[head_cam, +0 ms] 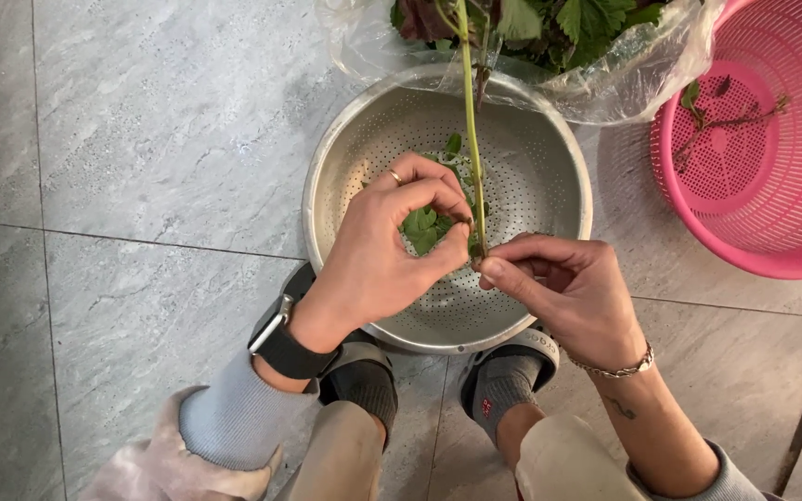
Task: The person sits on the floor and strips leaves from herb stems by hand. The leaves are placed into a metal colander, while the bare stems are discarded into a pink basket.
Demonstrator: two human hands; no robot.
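Note:
A long green plant stem [472, 139] runs from the bag of greens down over a metal colander [554, 162]. My right hand [573, 297] pinches the stem's lower end between thumb and fingers. My left hand [387, 250], with a ring and a black wrist watch, grips a small green leaf [420, 225] close to the stem, fingertips touching the stem. A few plucked leaves lie at the colander's bottom, mostly hidden behind my left hand.
A clear plastic bag of leafy greens [549, 37] rests at the colander's far rim. A pink plastic basket [763, 158] with a bare twig stands at the right. My feet in grey socks and sandals [512, 366] sit under the colander on grey floor tiles.

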